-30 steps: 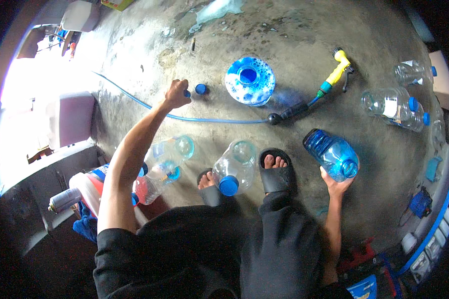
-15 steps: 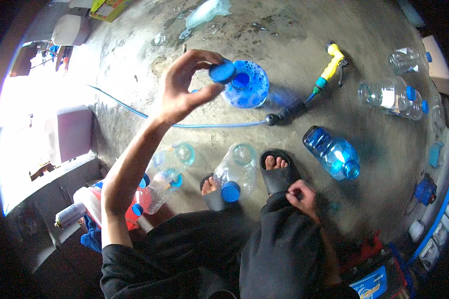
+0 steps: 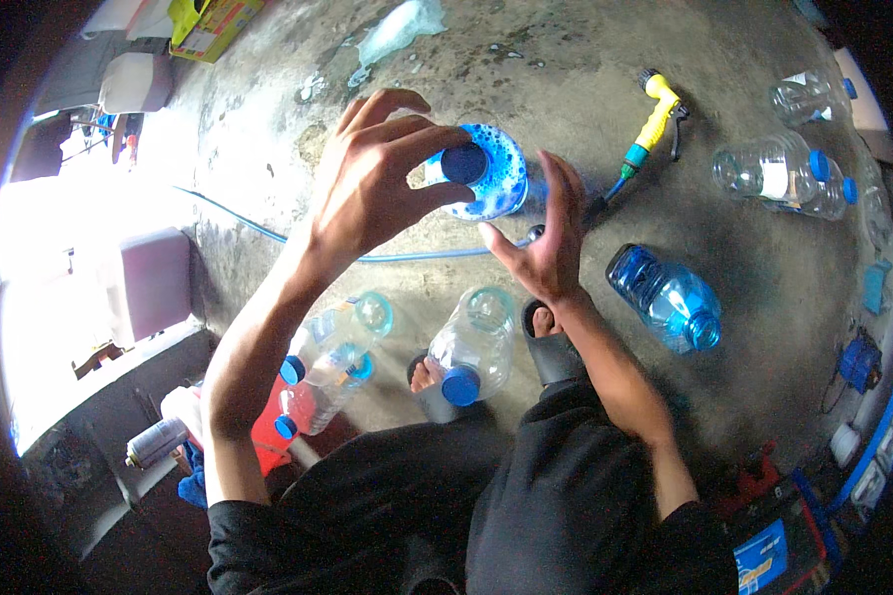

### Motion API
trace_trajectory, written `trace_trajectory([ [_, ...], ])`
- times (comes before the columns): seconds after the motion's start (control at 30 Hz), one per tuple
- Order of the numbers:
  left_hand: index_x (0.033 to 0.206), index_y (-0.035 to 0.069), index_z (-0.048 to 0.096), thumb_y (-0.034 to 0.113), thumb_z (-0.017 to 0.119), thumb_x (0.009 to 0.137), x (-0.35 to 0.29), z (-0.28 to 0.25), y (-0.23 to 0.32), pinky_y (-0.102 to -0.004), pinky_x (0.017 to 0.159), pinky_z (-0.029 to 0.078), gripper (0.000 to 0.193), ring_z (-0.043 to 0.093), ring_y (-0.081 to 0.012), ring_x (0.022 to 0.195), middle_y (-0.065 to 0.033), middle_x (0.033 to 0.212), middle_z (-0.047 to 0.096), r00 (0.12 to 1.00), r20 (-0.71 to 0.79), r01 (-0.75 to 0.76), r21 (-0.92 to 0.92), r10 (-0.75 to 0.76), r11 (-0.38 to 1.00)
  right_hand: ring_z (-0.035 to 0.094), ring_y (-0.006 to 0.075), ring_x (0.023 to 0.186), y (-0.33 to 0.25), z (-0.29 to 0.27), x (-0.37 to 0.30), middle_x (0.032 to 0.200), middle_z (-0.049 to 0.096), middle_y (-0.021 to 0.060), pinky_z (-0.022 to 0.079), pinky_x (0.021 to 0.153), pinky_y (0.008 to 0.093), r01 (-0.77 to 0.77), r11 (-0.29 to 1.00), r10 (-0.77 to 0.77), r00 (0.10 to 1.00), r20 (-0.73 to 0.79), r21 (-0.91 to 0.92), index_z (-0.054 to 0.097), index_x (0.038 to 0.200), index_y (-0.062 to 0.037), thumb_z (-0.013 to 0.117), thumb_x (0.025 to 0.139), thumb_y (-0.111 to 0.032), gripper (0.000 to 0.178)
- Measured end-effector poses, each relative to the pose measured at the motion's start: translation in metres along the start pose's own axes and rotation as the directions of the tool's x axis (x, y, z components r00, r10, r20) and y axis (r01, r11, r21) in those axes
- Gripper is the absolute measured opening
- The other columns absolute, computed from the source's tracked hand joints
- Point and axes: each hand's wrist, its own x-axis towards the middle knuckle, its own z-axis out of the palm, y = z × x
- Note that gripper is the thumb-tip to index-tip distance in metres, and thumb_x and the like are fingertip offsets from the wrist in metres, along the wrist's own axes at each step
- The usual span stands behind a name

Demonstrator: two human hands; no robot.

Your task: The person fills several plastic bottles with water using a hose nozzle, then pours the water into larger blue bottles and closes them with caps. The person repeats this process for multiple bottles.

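Note:
A dark blue cap [image 3: 463,163] is pinched between the thumb and index finger of my left hand [image 3: 372,174]. The cap is over the mouth of a blue bottle [image 3: 507,164] standing on the floor, with foamy bubbles showing at its shoulder. Whether the cap touches the neck, I cannot tell. My right hand [image 3: 551,233] is beside the bottle's right side, thumb and fingers spread apart, holding nothing.
Between my feet lies a clear bottle [image 3: 474,337]; several more lie at the left [image 3: 327,342] and far right [image 3: 764,169]. A blue bottle [image 3: 665,297] lies right of my sandals. A hose [image 3: 422,256] runs behind the standing bottle; its yellow spray nozzle [image 3: 657,124] is farther right.
My left hand has moved the cap right and onto the bottle's mouth area. My right hand has left my knee and reached forward beside the bottle, opening.

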Motion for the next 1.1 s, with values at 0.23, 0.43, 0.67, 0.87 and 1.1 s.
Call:
trace_trajectory([
  [0.23, 0.115, 0.012, 0.081, 0.013, 0.09, 0.07, 0.015, -0.005, -0.008, -0.0433, 0.095, 0.056, 0.046, 0.068, -0.0302, 0.108, -0.0091, 0.113, 0.073, 0.982, 0.183, -0.011, -0.175, 0.043, 0.985, 0.042, 0.0449, 0.148, 0.014, 0.018, 0.021, 0.157, 0.047, 0.0239, 0.034, 0.123, 0.0546, 0.013, 0.991, -0.031, 0.991, 0.13, 0.135, 0.037, 0.16, -0.0052, 0.1, 0.059, -0.027, 0.121],
  [0.43, 0.12, 0.009, 0.078, 0.005, 0.084, 0.079, 0.027, -0.011, -0.018, -0.0421, 0.095, 0.059, 0.042, 0.068, -0.0326, 0.113, -0.0124, 0.121, 0.074, 0.92, 0.273, -0.203, -0.279, 0.28, 0.939, 0.044, 0.0453, 0.146, 0.019, 0.023, 0.026, 0.156, 0.048, 0.0248, 0.033, 0.123, 0.0556, 0.06, 0.988, -0.075, 0.992, 0.099, 0.145, 0.04, 0.158, -0.0061, 0.101, 0.052, -0.027, 0.124],
  [0.67, 0.127, 0.009, 0.075, 0.014, 0.086, 0.079, 0.027, -0.007, -0.009, -0.0405, 0.088, 0.063, 0.049, 0.072, -0.031, 0.107, -0.0135, 0.115, 0.075, 0.949, 0.19, -0.208, -0.22, 0.251, 0.953, 0.051, 0.0448, 0.14, 0.02, 0.025, 0.028, 0.15, 0.054, 0.0238, 0.04, 0.119, 0.053, 0.016, 0.968, -0.046, 0.992, 0.113, 0.251, 0.042, 0.155, -0.0052, 0.1, 0.053, -0.024, 0.118],
  [0.87, 0.134, 0.01, 0.071, -0.001, 0.065, 0.092, 0.024, -0.01, -0.007, -0.0426, 0.09, 0.063, 0.044, 0.072, -0.0329, 0.111, -0.0157, 0.119, 0.074, 0.895, 0.268, -0.256, -0.343, 0.355, 0.904, 0.061, 0.0448, 0.131, 0.016, 0.024, 0.031, 0.145, 0.059, 0.0236, 0.05, 0.111, 0.0498, -0.007, 0.951, -0.039, 0.989, 0.144, 0.308, 0.04, 0.154, -0.0038, 0.1, 0.056, -0.023, 0.117],
  [1.1, 0.124, 0.008, 0.073, 0.02, 0.083, 0.086, 0.026, -0.013, -0.011, -0.0431, 0.092, 0.061, 0.042, 0.072, -0.0357, 0.106, -0.0148, 0.118, 0.073, 0.937, 0.306, -0.144, -0.104, 0.17, 0.984, 0.062, 0.043, 0.13, 0.015, 0.023, 0.034, 0.144, 0.06, 0.0233, 0.052, 0.109, 0.0484, 0.014, 0.949, -0.06, 0.989, 0.137, 0.314, 0.039, 0.155, -0.005, 0.1, 0.056, -0.02, 0.118],
])
